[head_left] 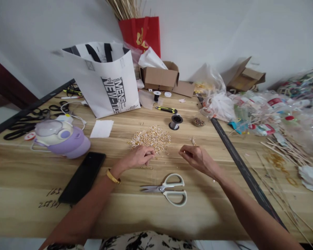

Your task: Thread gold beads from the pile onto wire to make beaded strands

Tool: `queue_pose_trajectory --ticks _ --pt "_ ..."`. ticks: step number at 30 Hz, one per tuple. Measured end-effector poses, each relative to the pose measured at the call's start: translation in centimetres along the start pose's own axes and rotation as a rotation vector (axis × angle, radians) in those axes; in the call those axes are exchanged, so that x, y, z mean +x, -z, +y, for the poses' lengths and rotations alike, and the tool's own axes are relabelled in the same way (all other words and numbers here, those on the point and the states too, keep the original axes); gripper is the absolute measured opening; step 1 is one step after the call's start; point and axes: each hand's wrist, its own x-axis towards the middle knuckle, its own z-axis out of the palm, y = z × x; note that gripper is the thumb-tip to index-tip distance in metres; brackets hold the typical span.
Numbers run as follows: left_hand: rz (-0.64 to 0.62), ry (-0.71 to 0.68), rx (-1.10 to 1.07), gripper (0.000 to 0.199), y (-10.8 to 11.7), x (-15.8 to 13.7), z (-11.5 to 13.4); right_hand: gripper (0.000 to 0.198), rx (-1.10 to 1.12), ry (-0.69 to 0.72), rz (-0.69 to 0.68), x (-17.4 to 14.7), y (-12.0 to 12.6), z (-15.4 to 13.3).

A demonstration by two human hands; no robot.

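Your two bare hands face each other across a pale wood-grain table (pixel 135 215), forearms angled inward. Your left hand (pixel 141 156) lies at the near edge of a loose heap of small gold and pale shiny beads (pixel 151 136), its fingers bent inward and the thumb drawn close; whether its fingertips meet on anything cannot be told. Your right hand (pixel 195 156), well apart from the left, has its fingers folded toward the thumb, and here too the picture is too coarse to tell how tightly they close or whether they grip anything. The heap sits centrally, beyond the hands, probably so that either can reach it. Just beyond the right hand lies a small, pale, gold-tinged cluster (pixel 193 141). A black-rimmed spool of silvery-grey strand (pixel 175 122) stands upright behind the heap, presumably to stay handy without crowding the work. Steel scissors with cream loop handles (pixel 163 189) rest nearer your body, blades pointing left and handles right, an arrangement that seems to suit a right-handed pickup.
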Motion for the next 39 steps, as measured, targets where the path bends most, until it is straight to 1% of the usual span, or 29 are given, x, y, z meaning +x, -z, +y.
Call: queue_pose_trajectory --ticks 1,2,4,5,7,9,11,13,15,17,18,20,22,26,28,31,36,39 --pt "0.012 -0.01 0.035 0.017 -0.1 0.0 0.3 0.009 -0.078 0.031 -0.012 -0.2 0.1 0.6" --pt "0.024 -0.029 0.07 0.016 -0.2 0.1 0.5 0.01 -0.146 0.1 -0.025 -0.3 0.2 1.0" --pt "0.035 -0.079 0.129 0.016 -0.7 0.3 0.7 0.034 -0.23 0.216 -0.054 -0.6 0.6 1.4" --pt "0.029 -0.105 0.155 0.015 -1.1 0.3 0.7 0.045 -0.236 0.254 -0.078 -0.7 0.9 1.3" --pt "0.002 -0.135 0.214 0.015 -2.0 0.5 0.6 0.058 -0.187 0.316 -0.125 -0.6 1.8 0.7" --pt "0.009 -0.167 0.278 0.014 -2.8 0.5 0.4 0.058 -0.103 0.336 -0.111 -0.3 2.6 -0.4" --pt "0.013 -0.174 0.323 0.012 -3.4 0.6 0.2 0.05 -0.021 0.301 -0.112 0.3 2.7 -1.7" --pt "0.037 -0.165 0.347 0.013 -3.7 0.7 0.3 0.038 0.097 0.242 -0.182 1.2 2.0 -2.9" --pt "0.059 -0.152 0.375 0.016 -3.7 1.0 0.5 0.024 0.208 0.196 -0.224 2.2 0.6 -3.9" --pt "0.062 -0.128 0.415 0.018 -3.6 1.2 0.7 0.013 0.237 0.153 -0.234 3.1 -1.1 -4.3" --pt "0.063 -0.108 0.431 0.019 -3.5 1.2 0.8 0.011 0.257 0.121 -0.227 3.5 -1.9 -4.4" --pt "0.072 -0.073 0.453 0.021 -3.3 1.3 0.8 0.012 0.285 0.073 -0.224 4.0 -3.1 -4.1" --pt "0.075 -0.049 0.472 0.021 -3.2 1.4 0.7 0.012 0.327 0.08 -0.193 4.2 -3.9 -3.6" --pt "0.064 -0.013 0.505 0.021 -3.2 1.6 0.3 0.012 0.454 0.085 -0.142 4.1 -4.8 -2.5" --pt "0.062 0.005 0.504 0.021 -3.3 1.8 0.1 0.012 0.48 0.077 -0.113 4.0 -5.0 -2.2" --pt "0.076 0.023 0.456 0.022 -3.5 2.0 -0.3 0.01 0.459 0.073 -0.081 3.9 -5.3 -2.0" --pt "0.135 0.021 0.323 0.017 -3.5 2.1 -1.1 0.013 0.45 0.079 -0.084 3.7 -5.8 -1.6" --pt "0.173 0.017 0.248 0.015 -3.4 2.2 -1.5 0.012 0.462 0.08 -0.058 3.3 -6.1 -1.6"
